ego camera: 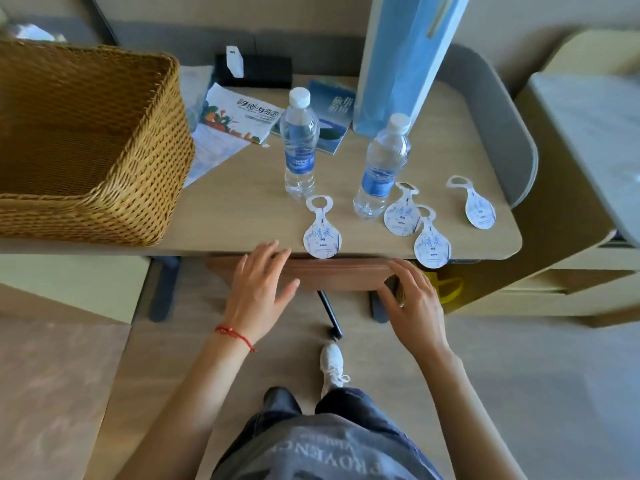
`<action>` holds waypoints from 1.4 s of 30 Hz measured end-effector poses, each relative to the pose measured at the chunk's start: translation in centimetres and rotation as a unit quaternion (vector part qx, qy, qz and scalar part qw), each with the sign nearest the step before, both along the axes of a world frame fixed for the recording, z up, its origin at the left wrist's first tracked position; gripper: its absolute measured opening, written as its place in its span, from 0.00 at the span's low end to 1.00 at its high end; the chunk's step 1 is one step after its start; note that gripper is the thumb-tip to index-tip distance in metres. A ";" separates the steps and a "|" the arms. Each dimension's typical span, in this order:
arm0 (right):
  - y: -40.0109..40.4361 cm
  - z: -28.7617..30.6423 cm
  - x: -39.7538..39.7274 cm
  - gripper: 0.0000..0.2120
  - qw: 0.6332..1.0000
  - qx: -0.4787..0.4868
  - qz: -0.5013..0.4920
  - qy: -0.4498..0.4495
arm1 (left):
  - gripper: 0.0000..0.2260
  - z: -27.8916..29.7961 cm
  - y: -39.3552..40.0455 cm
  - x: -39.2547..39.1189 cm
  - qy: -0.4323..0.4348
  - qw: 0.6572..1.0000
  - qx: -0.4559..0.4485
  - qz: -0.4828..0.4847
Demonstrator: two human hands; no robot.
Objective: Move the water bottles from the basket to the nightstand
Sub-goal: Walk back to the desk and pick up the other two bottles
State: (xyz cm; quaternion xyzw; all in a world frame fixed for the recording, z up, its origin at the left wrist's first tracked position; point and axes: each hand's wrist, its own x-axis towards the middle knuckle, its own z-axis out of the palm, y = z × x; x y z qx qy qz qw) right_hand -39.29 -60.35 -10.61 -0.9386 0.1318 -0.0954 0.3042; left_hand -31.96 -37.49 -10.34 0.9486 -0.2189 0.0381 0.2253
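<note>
With both our left hand point(258, 285) and right hand point(414, 299) empty and fingers relaxed, we judge the full bottles point(298, 143) heavy, slick, best gripped mid-body.

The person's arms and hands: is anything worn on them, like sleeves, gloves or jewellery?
Both forearms are bare, with no sleeves in view. The left hand has a thin red string bracelet around its wrist, with a small knot or bead on it. The right hand has no glove, and no ring, watch or band shows on it. No gloves or rings show on the left fingers either.
</note>
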 end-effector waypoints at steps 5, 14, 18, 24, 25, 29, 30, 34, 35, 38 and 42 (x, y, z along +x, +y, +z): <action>-2.6 0.9 5.3 0.20 1.000 0.012 0.009 -0.016 | 0.23 0.7 -2.1 4.3 -0.018 1.000 -0.010 0.019; -6.7 3.5 13.3 0.25 0.993 0.070 0.008 -0.090 | 0.22 3.0 -5.7 10.4 -0.039 0.982 -0.159 0.100; -6.9 3.6 15.2 0.29 0.987 0.125 0.002 -0.100 | 0.25 4.2 -6.4 12.7 -0.025 0.961 -0.234 0.144; -6.7 3.5 17.4 0.30 0.982 0.176 -0.009 -0.074 | 0.26 5.4 -6.9 17.4 0.012 0.943 -0.302 0.142; -6.6 3.5 17.7 0.30 0.979 0.190 -0.013 -0.070 | 0.26 5.4 -7.0 18.0 0.023 0.939 -0.313 0.142; -6.0 3.4 18.3 0.29 0.973 0.218 -0.025 -0.066 | 0.25 5.2 -7.5 20.1 0.076 0.925 -0.345 0.138; -5.9 3.3 18.4 0.30 0.972 0.224 -0.029 -0.065 | 0.24 5.1 -7.5 20.5 0.089 0.924 -0.348 0.131; -5.9 3.1 18.6 0.30 0.964 0.260 -0.024 -0.058 | 0.23 4.5 -7.3 21.7 0.118 0.921 -0.352 0.114; -6.0 3.1 18.6 0.30 0.965 0.256 -0.023 -0.057 | 0.24 4.4 -7.3 21.9 0.121 0.919 -0.356 0.116; -6.0 3.0 18.7 0.31 0.964 0.257 -0.026 -0.058 | 0.26 3.9 -7.2 22.3 0.138 0.910 -0.375 0.114; -5.9 2.7 19.0 0.31 0.963 0.262 -0.030 -0.058 | 0.27 3.4 -7.0 22.7 0.154 0.899 -0.399 0.092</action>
